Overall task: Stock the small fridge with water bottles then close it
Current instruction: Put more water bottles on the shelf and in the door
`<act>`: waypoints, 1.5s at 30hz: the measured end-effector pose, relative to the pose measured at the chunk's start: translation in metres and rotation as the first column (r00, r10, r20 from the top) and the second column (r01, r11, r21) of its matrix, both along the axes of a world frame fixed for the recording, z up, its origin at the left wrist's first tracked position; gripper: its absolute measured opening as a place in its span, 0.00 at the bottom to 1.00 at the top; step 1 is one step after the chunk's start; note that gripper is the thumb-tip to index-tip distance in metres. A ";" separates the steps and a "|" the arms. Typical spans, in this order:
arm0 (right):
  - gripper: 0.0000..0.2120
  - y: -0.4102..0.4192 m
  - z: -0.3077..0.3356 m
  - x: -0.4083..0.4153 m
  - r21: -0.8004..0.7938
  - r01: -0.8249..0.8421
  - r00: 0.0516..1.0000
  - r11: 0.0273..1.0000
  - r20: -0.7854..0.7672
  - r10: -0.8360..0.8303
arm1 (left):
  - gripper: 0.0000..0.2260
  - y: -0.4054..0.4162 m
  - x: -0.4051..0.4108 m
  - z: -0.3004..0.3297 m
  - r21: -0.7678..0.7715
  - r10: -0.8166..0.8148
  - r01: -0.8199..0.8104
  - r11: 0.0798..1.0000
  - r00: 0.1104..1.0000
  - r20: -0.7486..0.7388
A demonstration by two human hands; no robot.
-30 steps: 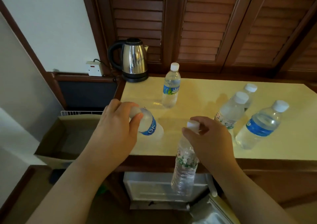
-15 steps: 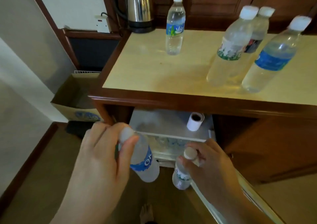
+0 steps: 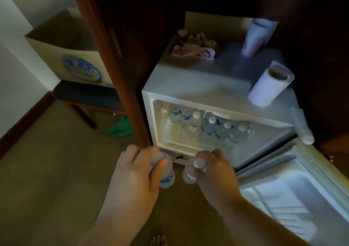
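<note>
The small white fridge (image 3: 198,83) sits inside the wooden cabinet with its door (image 3: 294,194) swung open to the lower right. Several water bottles (image 3: 207,127) stand in a row inside. My left hand (image 3: 137,172) grips a blue-labelled water bottle (image 3: 168,177) by its top, just below the fridge's front edge. My right hand (image 3: 213,168) holds a second water bottle (image 3: 188,176) by its white cap, right beside the first. Both bottles hang in front of the fridge opening, outside it.
Two paper rolls (image 3: 268,87) and a crumpled cloth (image 3: 192,47) lie on the fridge top. The cabinet's wooden post (image 3: 113,57) stands left of the fridge. A cardboard box (image 3: 75,53) rests on a dark stool at left. A green bag (image 3: 119,128) lies on the floor.
Both hands have dropped from the countertop to the fridge opening, carrying their bottles. The view has tilted down, so the countertop and its bottles are out of sight.
</note>
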State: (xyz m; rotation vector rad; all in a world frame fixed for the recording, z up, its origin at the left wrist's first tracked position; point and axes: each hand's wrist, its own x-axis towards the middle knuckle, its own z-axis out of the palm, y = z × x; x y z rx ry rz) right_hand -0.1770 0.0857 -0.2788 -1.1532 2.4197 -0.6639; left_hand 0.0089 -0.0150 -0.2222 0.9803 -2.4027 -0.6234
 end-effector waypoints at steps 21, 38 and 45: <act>0.13 -0.222 -0.149 -0.102 0.258 -0.060 0.868 0.964 -0.463 0.178 | 0.10 -0.090 -0.016 -0.180 0.067 0.050 -0.050 0.997 0.999 -0.011; 0.22 -0.230 -0.139 -0.116 0.185 -0.076 0.904 0.980 -0.403 0.146 | 0.13 -0.100 -0.025 -0.191 0.154 0.036 -0.041 0.987 0.999 0.030; 0.15 -0.142 -0.097 -0.053 -0.389 -0.204 0.908 0.899 -0.418 0.025 | 0.12 -0.116 -0.055 -0.178 0.085 0.043 -0.048 0.995 0.997 0.070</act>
